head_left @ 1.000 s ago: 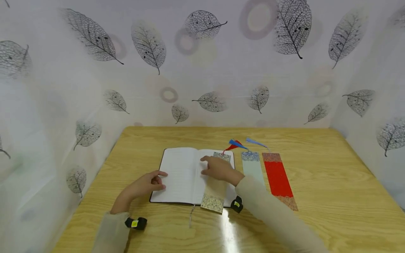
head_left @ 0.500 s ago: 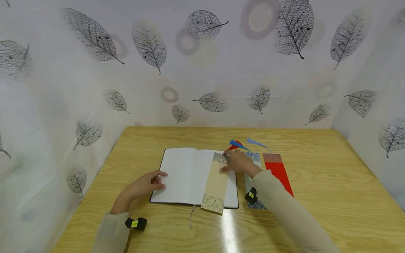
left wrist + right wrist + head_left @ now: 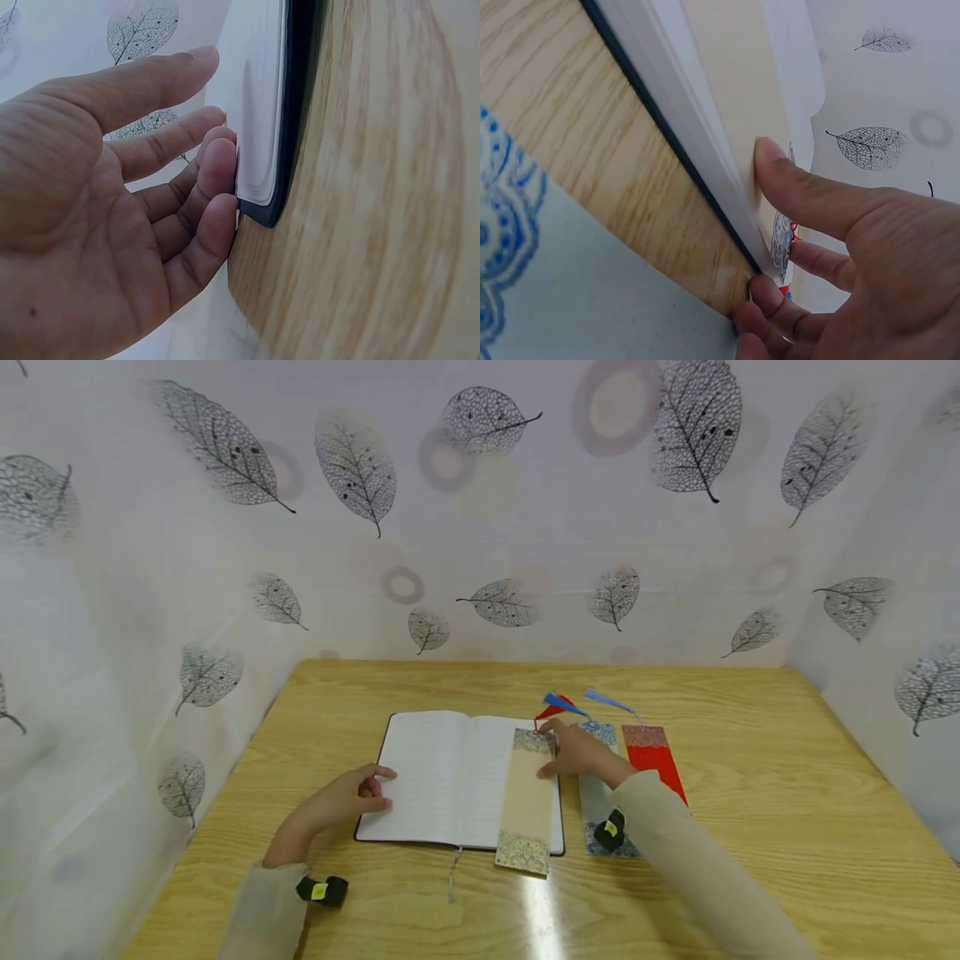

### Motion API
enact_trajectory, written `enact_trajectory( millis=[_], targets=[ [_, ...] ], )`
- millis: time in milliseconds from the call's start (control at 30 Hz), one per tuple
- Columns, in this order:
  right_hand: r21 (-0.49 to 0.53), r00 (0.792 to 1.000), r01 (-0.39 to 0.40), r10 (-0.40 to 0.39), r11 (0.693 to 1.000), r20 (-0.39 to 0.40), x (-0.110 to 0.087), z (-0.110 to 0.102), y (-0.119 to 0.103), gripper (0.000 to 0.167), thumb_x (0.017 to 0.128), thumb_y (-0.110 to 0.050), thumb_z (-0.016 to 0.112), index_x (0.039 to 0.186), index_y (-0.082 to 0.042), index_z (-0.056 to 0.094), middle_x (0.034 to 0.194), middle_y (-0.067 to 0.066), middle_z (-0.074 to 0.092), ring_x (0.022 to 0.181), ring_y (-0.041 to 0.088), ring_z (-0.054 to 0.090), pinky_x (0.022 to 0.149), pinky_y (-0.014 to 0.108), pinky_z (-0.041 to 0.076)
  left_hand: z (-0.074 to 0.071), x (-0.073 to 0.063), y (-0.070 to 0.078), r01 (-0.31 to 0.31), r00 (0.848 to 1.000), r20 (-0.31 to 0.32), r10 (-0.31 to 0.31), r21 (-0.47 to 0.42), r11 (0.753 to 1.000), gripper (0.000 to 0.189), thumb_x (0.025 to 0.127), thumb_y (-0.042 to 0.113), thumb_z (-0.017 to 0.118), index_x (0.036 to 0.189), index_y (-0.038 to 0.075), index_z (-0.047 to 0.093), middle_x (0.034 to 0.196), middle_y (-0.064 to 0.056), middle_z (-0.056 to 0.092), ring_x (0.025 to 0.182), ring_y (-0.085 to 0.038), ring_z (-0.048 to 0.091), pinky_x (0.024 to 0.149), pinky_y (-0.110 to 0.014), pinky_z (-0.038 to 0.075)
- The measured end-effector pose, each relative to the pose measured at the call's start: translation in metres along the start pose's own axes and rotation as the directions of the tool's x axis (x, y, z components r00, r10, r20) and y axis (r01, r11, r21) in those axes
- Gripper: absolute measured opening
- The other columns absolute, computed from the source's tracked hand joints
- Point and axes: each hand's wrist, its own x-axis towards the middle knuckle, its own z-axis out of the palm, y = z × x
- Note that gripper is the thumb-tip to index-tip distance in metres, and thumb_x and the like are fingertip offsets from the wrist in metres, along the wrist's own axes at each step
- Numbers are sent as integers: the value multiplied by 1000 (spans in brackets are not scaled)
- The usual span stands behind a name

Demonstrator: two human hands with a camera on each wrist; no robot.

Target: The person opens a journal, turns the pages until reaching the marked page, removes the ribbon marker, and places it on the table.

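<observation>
An open lined notebook (image 3: 423, 768) lies on the wooden table. My left hand (image 3: 333, 797) rests at its left edge, fingers loosely bent, fingertips right at the page edges in the left wrist view. Over the right page lies a cream bookmark (image 3: 526, 797) with patterned ends, its lower end past the notebook's bottom edge. My right hand (image 3: 581, 750) is at the bookmark's upper right. In the right wrist view, its thumb (image 3: 772, 161) touches the bookmark's face and the index finger reaches its patterned end. The other fingertips are low beside the notebook's dark cover.
A pale blue bookmark (image 3: 592, 793) lies right of the notebook, and a red bookmark (image 3: 652, 764) beyond it; my right arm partly covers both. A blue tassel (image 3: 562, 702) overlaps the cream bookmark's red tassel. A ribbon (image 3: 453, 877) trails from the notebook's bottom edge.
My right hand has moved right, from over the right page to the notebook's right edge. The cream bookmark has shifted right and slightly nearer. The left hand has stayed still.
</observation>
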Motion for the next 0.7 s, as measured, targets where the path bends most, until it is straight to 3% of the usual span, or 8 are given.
enact_trajectory(
  millis=[267, 333, 433, 500, 567, 700],
  targets=[
    [69, 1000, -3, 1, 998, 28, -4, -1, -2, 74, 83, -22, 77, 140, -3, 34, 139, 27, 46, 121, 41, 51, 97, 55, 43, 0, 0, -1, 5, 1000, 10, -5, -3, 1000, 50, 90, 24, 68, 129, -1, 52, 91, -6, 51, 80, -16, 45, 65, -22, 40],
    [91, 1000, -1, -2, 996, 27, -4, -1, 0, 72, 83, -19, 76, 140, -4, 33, 133, 26, 49, 112, 38, 54, 92, 51, 45, 0, 0, -1, 4, 1000, 10, -4, -3, 1000, 50, 90, 24, 68, 129, -1, 52, 91, -6, 51, 80, -17, 46, 65, -22, 40],
    [154, 999, 29, -34, 988, 27, -5, -3, 4, 70, 86, -12, 72, 141, -5, 31, 107, 19, 57, 86, 27, 55, 75, 40, 45, 0, 0, 0, 7, 1000, 8, -6, -6, 1000, 49, 90, 23, 68, 129, -1, 52, 91, -6, 51, 81, -17, 46, 66, -22, 40],
    [247, 998, 58, -66, 967, 22, -5, -7, 7, 69, 87, -5, 69, 143, -5, 30, 84, 11, 54, 67, 20, 46, 63, 34, 39, 0, 0, 1, 15, 1000, 5, -15, -9, 1000, 49, 90, 23, 69, 129, -1, 52, 91, -6, 51, 81, -17, 46, 66, -22, 40],
    [353, 995, 91, -103, 931, 15, -5, -12, 11, 70, 88, 1, 66, 146, -4, 28, 73, 6, 47, 57, 16, 38, 56, 31, 35, 0, 0, 1, 18, 1000, 6, -18, -9, 1000, 49, 90, 22, 68, 130, -1, 52, 92, -6, 51, 81, -16, 46, 66, -22, 41],
    [474, 992, 116, -128, 873, -7, -8, -33, 16, 68, 90, 4, 60, 149, -3, 26, 74, 5, 45, 56, 14, 41, 55, 31, 37, 0, -1, 2, 12, 1000, 11, -12, -11, 1000, 49, 90, 21, 68, 130, -2, 51, 92, -6, 51, 81, -16, 47, 67, -22, 41]
  ],
)
